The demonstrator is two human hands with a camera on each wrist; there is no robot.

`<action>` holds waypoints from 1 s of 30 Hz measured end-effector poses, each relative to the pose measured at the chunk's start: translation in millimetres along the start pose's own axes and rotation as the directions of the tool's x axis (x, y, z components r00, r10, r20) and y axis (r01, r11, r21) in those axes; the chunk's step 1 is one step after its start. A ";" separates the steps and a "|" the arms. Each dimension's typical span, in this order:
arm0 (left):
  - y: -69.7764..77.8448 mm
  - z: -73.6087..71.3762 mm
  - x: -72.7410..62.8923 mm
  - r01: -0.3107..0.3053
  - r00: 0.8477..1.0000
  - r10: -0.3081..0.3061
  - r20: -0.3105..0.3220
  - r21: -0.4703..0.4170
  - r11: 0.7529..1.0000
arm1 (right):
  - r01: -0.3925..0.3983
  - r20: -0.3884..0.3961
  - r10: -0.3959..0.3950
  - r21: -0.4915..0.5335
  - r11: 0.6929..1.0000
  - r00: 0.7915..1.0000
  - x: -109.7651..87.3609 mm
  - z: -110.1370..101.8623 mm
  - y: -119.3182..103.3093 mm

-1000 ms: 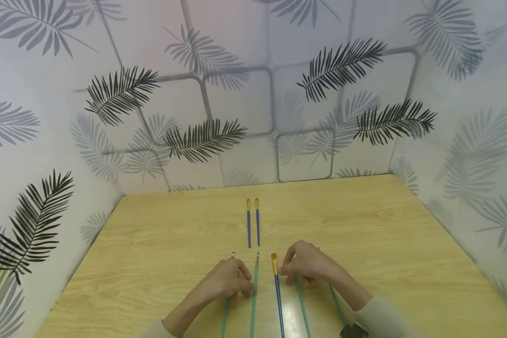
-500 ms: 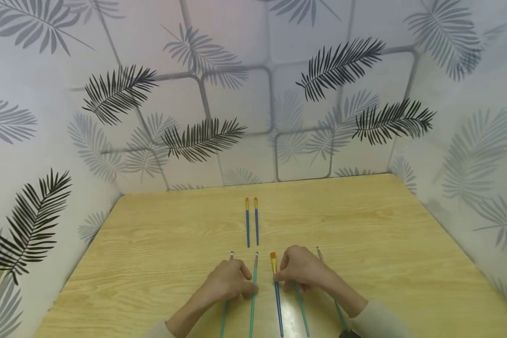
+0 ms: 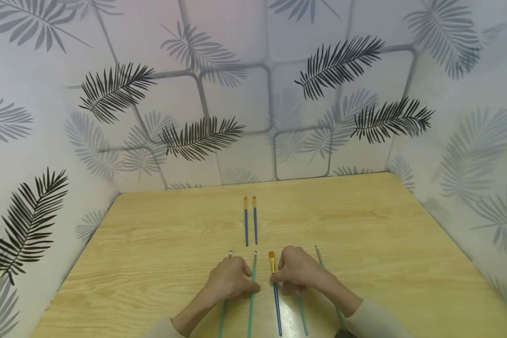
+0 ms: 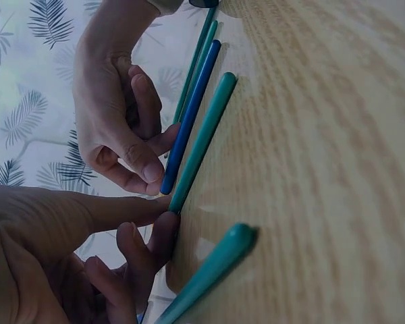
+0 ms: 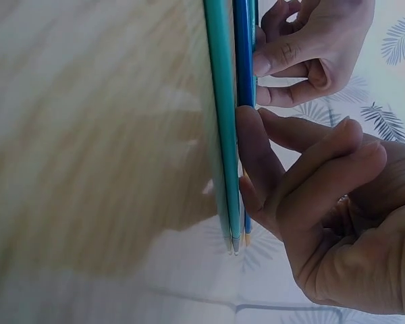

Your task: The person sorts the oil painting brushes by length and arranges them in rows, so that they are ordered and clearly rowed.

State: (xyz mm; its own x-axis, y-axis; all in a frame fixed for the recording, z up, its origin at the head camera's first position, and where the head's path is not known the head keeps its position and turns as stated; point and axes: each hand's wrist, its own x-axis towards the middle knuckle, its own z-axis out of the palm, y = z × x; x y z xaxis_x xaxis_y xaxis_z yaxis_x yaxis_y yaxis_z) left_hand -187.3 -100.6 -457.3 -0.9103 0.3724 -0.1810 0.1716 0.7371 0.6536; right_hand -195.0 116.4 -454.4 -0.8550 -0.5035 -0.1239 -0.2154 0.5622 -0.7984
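My left hand (image 3: pixel 232 279) pinches a teal paintbrush (image 3: pixel 251 312) between thumb and index finger, the brush lying along the table. Beneath that hand passes another teal paintbrush (image 3: pixel 222 317), partly covered. To the right, my right hand (image 3: pixel 300 267) has its thumb and index finger on a blue paintbrush (image 3: pixel 277 310), gripping it just below the gold ferrule; its flat orange bristles point away from me. A further teal paintbrush (image 3: pixel 301 314) runs under the right palm, its bristle end hidden. In the left wrist view, the blue handle (image 4: pixel 192 115) shows beside the right fingertips.
Two smaller blue paintbrushes (image 3: pixel 246 225) lie side by side farther back on the wooden table (image 3: pixel 173 225). Under the right forearm slants one more teal paintbrush (image 3: pixel 318 253). Leaf-patterned walls (image 3: pixel 236 164) close off the table's back and sides.
My right hand has moved slightly left from beside the blue paintbrush and taken hold of it. The left hand keeps its place on the teal paintbrush.
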 end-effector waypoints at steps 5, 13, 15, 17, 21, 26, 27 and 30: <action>1.5 0.8 0.4 0.001 1.000 -0.001 -0.022 0.028 1.000 | -0.012 0.007 0.013 -0.021 1.000 1.000 -0.1 1.4 -3.0; 1.7 0.6 -0.6 -0.022 0.999 0.023 -0.031 0.035 0.999 | -0.016 0.021 0.017 -0.052 0.999 1.000 1.4 5.0 -3.6; 1.6 0.5 -1.3 -0.032 0.999 0.034 -0.031 0.037 0.999 | -0.023 0.026 0.024 -0.051 0.998 0.999 1.6 6.9 -3.3; 1.1 0.6 -1.6 -0.032 0.999 0.033 -0.034 0.044 0.999 | -0.032 0.033 0.034 -0.047 0.998 0.999 2.3 8.7 -3.7; 0.6 1.7 -1.5 -0.019 0.999 0.022 -0.041 0.071 0.997 | -0.036 0.040 0.038 -0.060 0.998 0.998 3.0 10.1 -4.1; 0.5 1.1 -0.8 -0.015 0.999 0.019 -0.045 0.078 0.997 | -0.012 0.044 0.015 -0.067 0.998 0.999 3.6 9.0 -3.7; 0.5 0.5 -0.8 -0.014 0.999 0.017 -0.042 0.074 0.997 | -0.011 0.048 0.013 -0.058 0.998 0.999 3.4 8.6 -3.3; 0.0 -1.4 -1.1 -0.015 1.000 0.017 -0.026 0.064 0.998 | -0.005 0.063 0.007 -0.025 1.000 0.998 2.4 6.3 -2.0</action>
State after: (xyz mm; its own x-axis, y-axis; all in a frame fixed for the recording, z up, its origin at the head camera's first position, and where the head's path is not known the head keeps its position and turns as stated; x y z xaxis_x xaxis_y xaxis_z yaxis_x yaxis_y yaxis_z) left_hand -186.9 -101.8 -456.1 -0.9167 0.3699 -0.1510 0.2088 0.7658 0.6082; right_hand -193.7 109.9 -456.8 -0.8248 -0.5404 -0.1663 -0.2231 0.5812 -0.7826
